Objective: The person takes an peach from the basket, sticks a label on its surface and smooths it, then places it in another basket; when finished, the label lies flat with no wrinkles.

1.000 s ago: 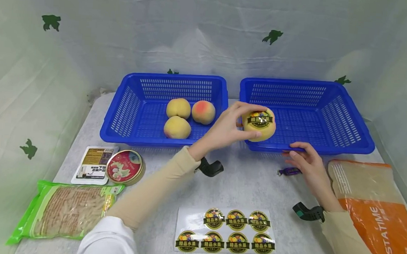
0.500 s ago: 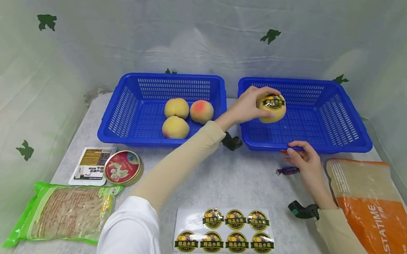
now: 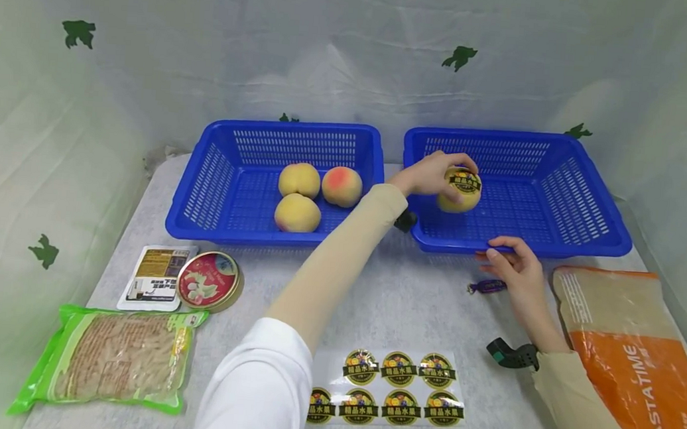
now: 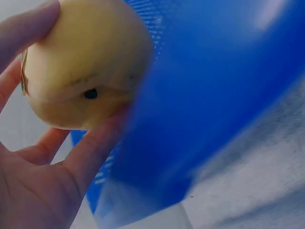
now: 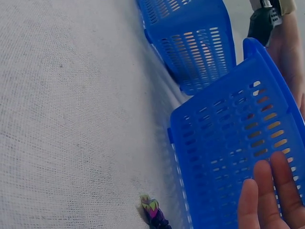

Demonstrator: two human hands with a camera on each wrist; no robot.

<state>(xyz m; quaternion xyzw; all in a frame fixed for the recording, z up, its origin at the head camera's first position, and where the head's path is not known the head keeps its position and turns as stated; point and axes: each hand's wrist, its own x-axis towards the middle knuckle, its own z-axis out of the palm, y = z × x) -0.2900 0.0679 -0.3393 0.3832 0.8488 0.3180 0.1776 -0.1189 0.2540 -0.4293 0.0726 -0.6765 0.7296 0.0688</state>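
In the head view, my left hand [image 3: 430, 174] holds a yellow peach [image 3: 459, 201] over the inside of the right blue basket [image 3: 603, 223]. A round black-and-gold label [image 3: 465, 181] sticks to the peach's face. Seen from the left wrist, the thumb lies on one side of the peach [image 4: 90, 57] and curled fingers [image 4: 90, 152] on the other. At that basket's front rim is my right hand [image 3: 521, 277], its thumb and forefinger pinching the edge; the other fingers [image 5: 264, 191] lie along the outer wall in the right wrist view.
The left blue basket [image 3: 185, 213] contains three peaches [image 3: 298, 212]. A label sheet [image 3: 454, 428] lies in front, a wrapped candy [image 3: 488, 286] near my right hand. Around the sides are a pasta bag [image 3: 637, 374], green-edged bag [image 3: 124, 359], round tin [image 3: 208, 279] and white packet [image 3: 156, 278].
My left hand has carried the labelled peach to the right and back, then slightly lower within the right basket. My right hand stays at the rim.
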